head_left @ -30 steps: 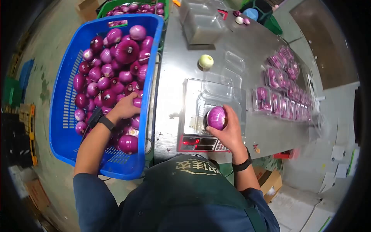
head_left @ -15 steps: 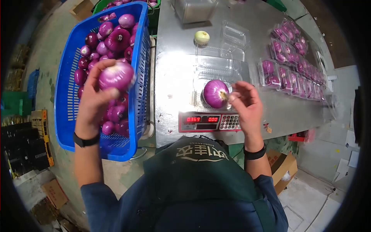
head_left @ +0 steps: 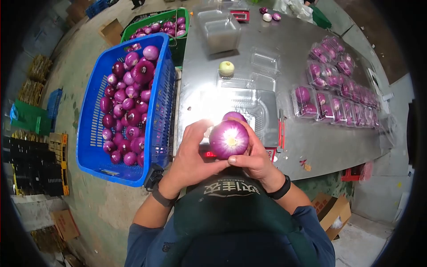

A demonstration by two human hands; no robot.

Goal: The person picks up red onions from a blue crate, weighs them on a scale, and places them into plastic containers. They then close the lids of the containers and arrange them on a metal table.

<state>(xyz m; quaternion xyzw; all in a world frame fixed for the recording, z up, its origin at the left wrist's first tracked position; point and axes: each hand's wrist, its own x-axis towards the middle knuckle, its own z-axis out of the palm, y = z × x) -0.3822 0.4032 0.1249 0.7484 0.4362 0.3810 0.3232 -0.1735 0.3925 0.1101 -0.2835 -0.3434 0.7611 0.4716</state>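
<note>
A large red onion [head_left: 228, 141] is held up in front of my apron, its pale root end facing me. My left hand [head_left: 189, 153] curls round its left side, and my right hand [head_left: 257, 161] grips its right side with the thumb across the front. Behind it, partly hidden, a second red onion [head_left: 235, 116] lies in a clear plastic clamshell box [head_left: 262, 111] on the scale. My hands and the held onion cover most of the scale's red display [head_left: 209, 154].
To the left stands a blue basket [head_left: 155, 129] full of red onions, with a green crate [head_left: 184, 38] of onions behind. A pale peeled onion [head_left: 226, 68], stacked clear boxes [head_left: 219, 33] and rows of packed onions [head_left: 327, 104] sit on the steel table [head_left: 296, 142].
My left hand has brought the onion from over the blue basket to the middle. My right hand has left the onion in the box and joined the left on the held one.
</note>
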